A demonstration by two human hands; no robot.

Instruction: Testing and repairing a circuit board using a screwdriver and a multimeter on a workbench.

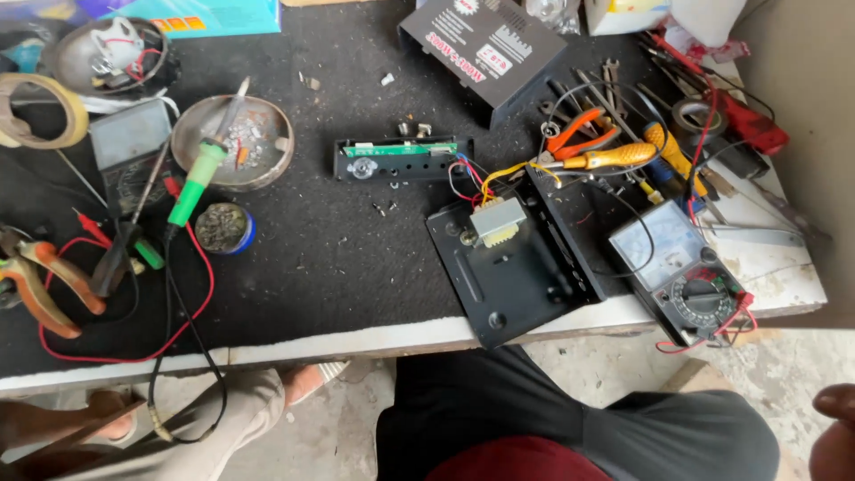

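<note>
Black sheet-metal chassis (525, 276) is lying open at the bench's near edge, holding one small transformer (497, 220), with one analog multimeter (690, 281) just beside it. Only the right hand (835, 436) is showing — at the frame's corner, touching nothing, its grip impossible to tell. Farther back, one round metal dish (233, 142) is holding solder scraps — one green-handled soldering iron (203, 174) is resting across it.

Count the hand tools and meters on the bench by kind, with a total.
Soldering iron: 1
Analog multimeter: 1
Pliers: 2, orange-handled at the left edge and in the tool pile
Yellow-handled screwdrivers: 2, and
Tape rolls: 2, and
Total: 8
</note>
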